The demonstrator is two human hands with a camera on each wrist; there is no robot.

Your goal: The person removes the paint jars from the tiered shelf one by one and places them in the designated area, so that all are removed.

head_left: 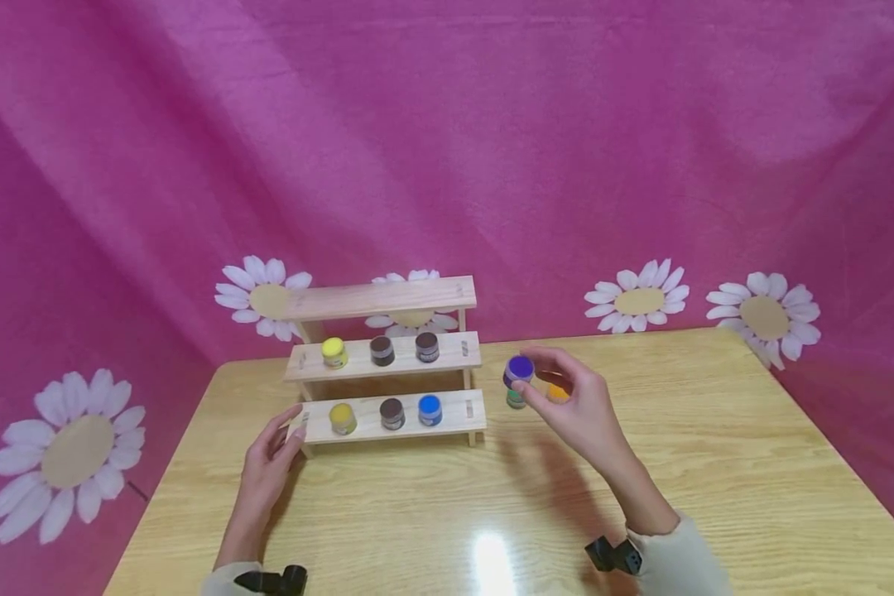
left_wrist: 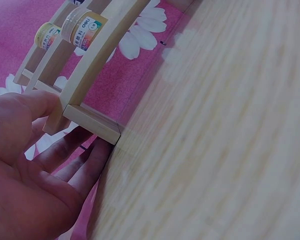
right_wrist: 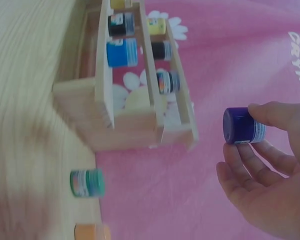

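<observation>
Purple jar (head_left: 519, 370) pinched in right hand (head_left: 579, 406), right of frame centre; wooden shelf (head_left: 406, 361) lies leftward, left hand (head_left: 268, 461) gripping its end.

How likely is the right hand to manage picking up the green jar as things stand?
Probably not at once: the right hand already holds the purple jar. Otherwise the way looks free, with the green jar uncovered on the table.

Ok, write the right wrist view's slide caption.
Right hand holds a purple jar; a green jar and an orange jar stand near a wooden rack.
</observation>
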